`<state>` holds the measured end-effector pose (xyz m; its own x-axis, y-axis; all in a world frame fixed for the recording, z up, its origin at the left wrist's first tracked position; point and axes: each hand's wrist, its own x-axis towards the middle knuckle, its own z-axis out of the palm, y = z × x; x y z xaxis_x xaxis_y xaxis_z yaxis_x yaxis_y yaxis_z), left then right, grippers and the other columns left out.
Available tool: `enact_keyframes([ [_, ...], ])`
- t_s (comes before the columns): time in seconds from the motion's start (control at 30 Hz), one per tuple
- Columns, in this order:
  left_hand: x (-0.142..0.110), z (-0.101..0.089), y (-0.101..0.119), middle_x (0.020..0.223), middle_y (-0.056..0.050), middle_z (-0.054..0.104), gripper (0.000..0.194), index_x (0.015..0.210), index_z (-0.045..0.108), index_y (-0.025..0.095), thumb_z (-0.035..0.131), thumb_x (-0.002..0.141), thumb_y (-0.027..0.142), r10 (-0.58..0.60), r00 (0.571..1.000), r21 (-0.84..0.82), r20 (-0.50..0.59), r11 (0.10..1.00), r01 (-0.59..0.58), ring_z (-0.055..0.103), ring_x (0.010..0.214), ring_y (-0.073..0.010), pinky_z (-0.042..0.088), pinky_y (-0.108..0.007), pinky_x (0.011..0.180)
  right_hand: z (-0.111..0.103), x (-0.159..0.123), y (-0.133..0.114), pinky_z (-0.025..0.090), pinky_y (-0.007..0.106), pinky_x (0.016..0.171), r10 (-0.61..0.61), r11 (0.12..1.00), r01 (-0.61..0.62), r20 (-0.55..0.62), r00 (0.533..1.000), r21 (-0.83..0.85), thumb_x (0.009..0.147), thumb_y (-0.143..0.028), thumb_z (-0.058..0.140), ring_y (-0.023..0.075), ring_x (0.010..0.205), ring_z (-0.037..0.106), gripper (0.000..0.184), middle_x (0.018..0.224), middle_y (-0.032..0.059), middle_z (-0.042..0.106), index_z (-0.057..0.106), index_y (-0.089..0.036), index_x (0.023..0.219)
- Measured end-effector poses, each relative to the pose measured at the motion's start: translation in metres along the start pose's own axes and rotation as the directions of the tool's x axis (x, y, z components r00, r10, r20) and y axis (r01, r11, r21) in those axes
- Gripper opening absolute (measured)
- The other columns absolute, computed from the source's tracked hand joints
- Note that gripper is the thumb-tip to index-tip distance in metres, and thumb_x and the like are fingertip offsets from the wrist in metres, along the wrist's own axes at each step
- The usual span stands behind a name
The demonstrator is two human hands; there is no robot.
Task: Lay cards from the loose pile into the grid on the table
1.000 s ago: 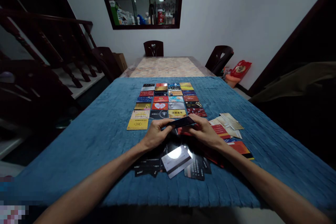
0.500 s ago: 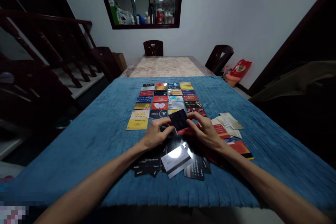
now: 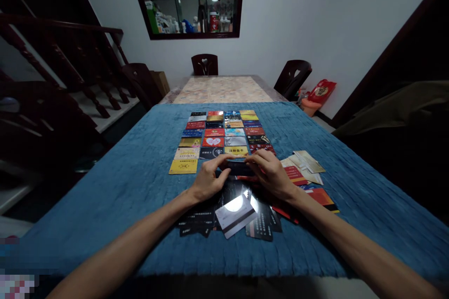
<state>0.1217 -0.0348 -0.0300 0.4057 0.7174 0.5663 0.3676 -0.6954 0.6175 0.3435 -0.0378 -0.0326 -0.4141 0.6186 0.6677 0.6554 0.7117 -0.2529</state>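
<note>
Between my two hands is a dark plastic card (image 3: 239, 168), tilted so its face looks narrow. My left hand (image 3: 211, 178) pinches its left end between thumb and fingers. My right hand (image 3: 271, 173) has its fingers closed on the right end. Just beyond lie rows of colourful cards, with a yellow card (image 3: 236, 151) nearest the held one and another yellow card (image 3: 183, 167) at the front left. Below my hands is a loose pile of black cards (image 3: 196, 218), topped by a silver card (image 3: 236, 215) with a dark stripe.
Red and orange cards (image 3: 321, 198) and pale gold cards (image 3: 308, 162) lie loosely right of my right hand. A blue cloth (image 3: 122, 196) covers the near part of the table. Chairs (image 3: 293, 78) stand around the far end, below a wall cabinet (image 3: 192, 36).
The dark card has tipped from face-on to nearly edge-on. My right hand has turned inward over its end, and the yellow card behind shows more fully.
</note>
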Motion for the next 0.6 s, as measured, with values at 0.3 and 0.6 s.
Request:
enact_keyframes([
  [0.3, -0.0021, 0.0018, -0.0057, 0.111, -0.008, 0.073, 0.038, 0.117, 0.064, 0.016, 0.050, 0.084, 0.004, 0.094, 0.990, 0.025, 0.110, 0.995, -0.097, 0.069, 0.101, -0.0191, 0.056, -0.036, 0.093, 0.0018, -0.0004, 0.0000, 0.041, 0.034, 0.072, -0.016, 1.000, 0.017, 0.086, 0.996, -0.021, 0.100, -0.024, 0.041, 0.0218, 0.083, 0.057, 0.025, 0.088, 0.0084, 0.064, 0.065, -0.021, 0.100],
  [0.6, 0.0012, -0.0011, -0.0048, 0.105, -0.003, 0.074, 0.034, 0.110, 0.066, 0.019, 0.054, 0.082, 0.005, -0.018, 1.000, 0.037, 0.024, 0.999, 0.017, 0.070, 0.093, -0.0178, 0.057, -0.033, 0.089, 0.0017, -0.0021, -0.0008, 0.047, 0.039, 0.081, -0.053, 0.997, 0.059, 0.114, 0.992, -0.052, 0.094, -0.017, 0.051, 0.0254, 0.098, 0.059, 0.025, 0.106, 0.0118, 0.064, 0.057, -0.019, 0.118],
])
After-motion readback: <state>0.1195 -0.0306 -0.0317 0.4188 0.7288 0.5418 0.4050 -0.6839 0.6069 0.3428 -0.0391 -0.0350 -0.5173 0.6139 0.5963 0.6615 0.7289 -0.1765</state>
